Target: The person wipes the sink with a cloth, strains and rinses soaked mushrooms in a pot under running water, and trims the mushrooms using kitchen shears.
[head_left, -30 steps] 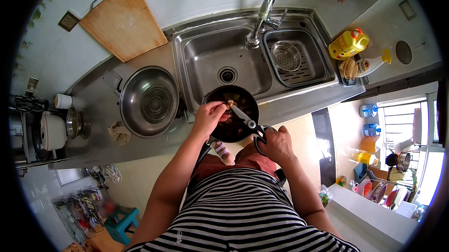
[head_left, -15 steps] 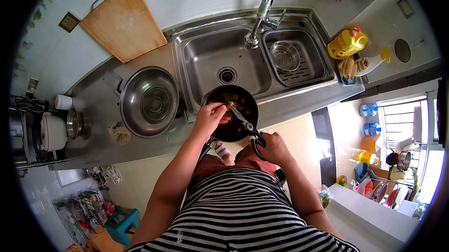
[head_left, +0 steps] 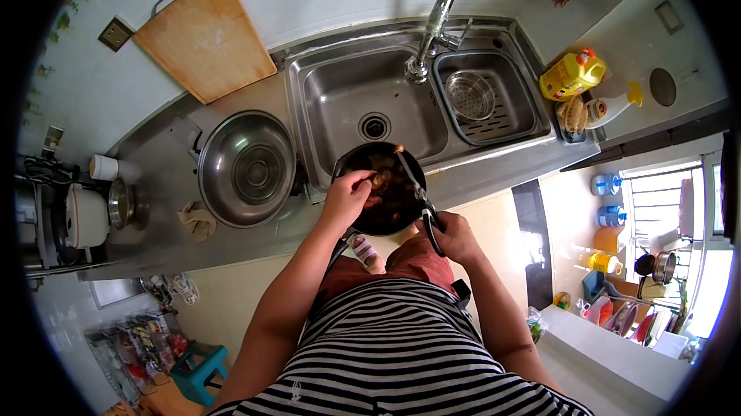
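Over a black pan (head_left: 394, 224) at the sink's front edge, my left hand (head_left: 347, 198) pinches a small brown piece of food (head_left: 380, 180), its kind unclear. My right hand (head_left: 453, 237) is wrapped around the black handles of a pair of scissors (head_left: 421, 191). Their blades point away from me across the pan's right side, with a small orange-brown bit at the tips. Several dark lumps lie inside the pan, too dim to name. The pan's handle runs back under my left forearm, partly hidden.
A double sink (head_left: 332, 80) with a tap (head_left: 442, 11) lies ahead, a metal strainer (head_left: 470, 96) in its right basin. Left of it are a large steel basin (head_left: 247, 214) and a leaning cutting board (head_left: 204, 38). Yellow detergent (head_left: 573, 74) stands at the right.
The scissor blades have moved right and away from my left hand, with the orange-brown bit at their tips. My left hand stays over the pan with the brown piece now showing.
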Available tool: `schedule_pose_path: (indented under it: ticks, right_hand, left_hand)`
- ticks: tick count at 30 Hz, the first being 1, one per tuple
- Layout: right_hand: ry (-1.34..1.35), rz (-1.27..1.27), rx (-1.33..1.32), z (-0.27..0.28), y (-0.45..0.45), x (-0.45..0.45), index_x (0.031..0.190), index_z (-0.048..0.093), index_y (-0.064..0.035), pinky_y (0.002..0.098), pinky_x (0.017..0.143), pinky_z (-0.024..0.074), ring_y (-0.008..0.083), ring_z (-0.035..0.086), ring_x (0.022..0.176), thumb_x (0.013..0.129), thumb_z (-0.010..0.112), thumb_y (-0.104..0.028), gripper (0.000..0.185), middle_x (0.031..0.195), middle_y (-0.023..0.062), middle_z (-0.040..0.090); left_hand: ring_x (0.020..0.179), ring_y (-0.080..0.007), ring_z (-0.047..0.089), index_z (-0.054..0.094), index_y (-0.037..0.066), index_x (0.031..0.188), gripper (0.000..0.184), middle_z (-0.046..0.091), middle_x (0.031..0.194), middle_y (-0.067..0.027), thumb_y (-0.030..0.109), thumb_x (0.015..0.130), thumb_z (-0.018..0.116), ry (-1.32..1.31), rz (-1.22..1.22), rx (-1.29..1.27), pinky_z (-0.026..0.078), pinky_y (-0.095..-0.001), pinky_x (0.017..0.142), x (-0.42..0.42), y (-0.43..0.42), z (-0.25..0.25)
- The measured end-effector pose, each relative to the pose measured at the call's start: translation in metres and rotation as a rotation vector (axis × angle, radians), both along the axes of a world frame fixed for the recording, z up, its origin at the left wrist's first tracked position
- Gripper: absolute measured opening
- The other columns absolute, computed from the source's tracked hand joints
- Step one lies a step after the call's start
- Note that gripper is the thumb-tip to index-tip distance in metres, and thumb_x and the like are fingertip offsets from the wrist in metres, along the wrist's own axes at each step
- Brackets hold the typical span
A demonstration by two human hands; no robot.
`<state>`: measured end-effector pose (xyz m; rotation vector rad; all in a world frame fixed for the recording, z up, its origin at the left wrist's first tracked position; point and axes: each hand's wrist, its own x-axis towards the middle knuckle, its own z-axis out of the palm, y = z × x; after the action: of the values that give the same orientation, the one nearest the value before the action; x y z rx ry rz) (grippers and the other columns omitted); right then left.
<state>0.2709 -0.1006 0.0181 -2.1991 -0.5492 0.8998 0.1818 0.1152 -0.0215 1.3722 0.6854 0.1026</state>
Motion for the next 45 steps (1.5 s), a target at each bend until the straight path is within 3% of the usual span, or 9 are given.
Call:
schedule_pose_path:
  ticks: [2,4,10,12,18,29,35,42,45]
  right_hand:
    - [0.012,-0.040,-0.002,-0.005,-0.001,0.004,0.074,0.061,0.0041,0.0361,0.053,0.0416,0.0217,0.048,0.050,0.082,0.065,-0.043,0.048,0.054,0.0144,0.052]
    - [0.027,-0.102,-0.024,-0.004,0.001,0.008,0.074,0.062,0.0042,0.0373,0.054,0.0425,0.0238,0.050,0.050,0.082,0.064,-0.046,0.051,0.053,0.0157,0.052]
    - [-0.076,-0.075,-0.114,0.011,0.014,0.023,0.073,0.062,0.0055,0.0419,0.057,0.0445,0.0360,0.059,0.059,0.080,0.063,-0.048,0.054,0.059,0.0225,0.057]
    - [-0.129,-0.058,-0.165,0.012,0.018,0.026,0.073,0.064,0.0051,0.0454,0.063,0.0467,0.0415,0.061,0.067,0.079,0.063,-0.043,0.048,0.066,0.0261,0.059]
    - [-0.430,0.015,-0.277,0.010,0.021,0.026,0.074,0.065,0.0023,0.0479,0.071,0.0483,0.0408,0.061,0.073,0.076,0.062,-0.032,0.035,0.072,0.0253,0.062]
    - [-0.324,-0.040,-0.155,0.009,0.003,0.010,0.069,0.060,0.0022,0.0477,0.066,0.0472,0.0420,0.059,0.068,0.075,0.065,-0.031,0.035,0.067,0.0244,0.060]
    - [-0.310,-0.067,-0.129,0.001,-0.005,0.004,0.069,0.059,0.0018,0.0481,0.065,0.0467,0.0421,0.059,0.068,0.077,0.065,-0.033,0.037,0.067,0.0242,0.060]
    - [-0.294,-0.082,-0.099,0.004,-0.010,0.001,0.070,0.059,0.0007,0.0481,0.065,0.0466,0.0421,0.059,0.067,0.077,0.065,-0.032,0.034,0.067,0.0237,0.060]
    - [-0.264,-0.077,-0.115,0.004,-0.011,0.001,0.070,0.058,0.0007,0.0481,0.064,0.0466,0.0421,0.058,0.066,0.076,0.065,-0.031,0.033,0.065,0.0232,0.059]
  left_hand:
    - [0.073,-0.0187,0.065,0.062,-0.001,0.107,0.022,0.064,0.092,-0.0095,0.010,0.090,0.054,0.015,-0.071,0.167,0.053,-0.0285,0.066,0.000,0.001,0.000]
    - [0.075,-0.0276,0.064,0.065,0.003,0.103,0.021,0.063,0.094,-0.0134,0.006,0.084,0.055,0.050,-0.245,0.814,0.052,-0.0340,0.070,0.000,0.002,0.001]
    - [0.090,-0.0347,0.059,0.066,0.004,0.102,0.023,0.061,0.096,-0.0154,0.007,0.081,0.057,0.183,-0.451,0.995,0.049,-0.0411,0.079,0.001,-0.004,-0.003]
    - [0.091,-0.0347,0.059,0.066,0.004,0.102,0.023,0.062,0.096,-0.0153,0.009,0.081,0.058,0.191,-0.466,1.009,0.049,-0.0413,0.081,0.002,-0.006,-0.005]
    - [0.093,-0.0341,0.059,0.066,0.003,0.102,0.023,0.062,0.098,-0.0150,0.010,0.081,0.059,0.194,-0.432,1.017,0.048,-0.0408,0.082,0.009,-0.006,-0.001]
    - [0.090,-0.0362,0.060,0.065,0.004,0.097,0.018,0.062,0.096,-0.0170,0.006,0.080,0.059,-0.108,-0.464,0.894,0.049,-0.0431,0.079,0.037,-0.018,-0.032]
    - [0.090,-0.0390,0.060,0.062,0.002,0.093,0.020,0.062,0.097,-0.0212,0.014,0.077,0.062,0.191,-0.514,0.950,0.049,-0.0457,0.079,0.056,-0.041,-0.041]
    - [0.090,-0.0370,0.062,0.062,0.005,0.092,0.018,0.063,0.099,-0.0200,0.010,0.075,0.057,0.291,-0.626,0.986,0.051,-0.0454,0.077,0.054,-0.029,-0.045]
    - [0.090,-0.0348,0.061,0.062,0.007,0.094,0.020,0.061,0.102,-0.0171,0.010,0.075,0.059,0.149,-0.354,1.131,0.051,-0.0434,0.076,0.046,-0.025,-0.038]
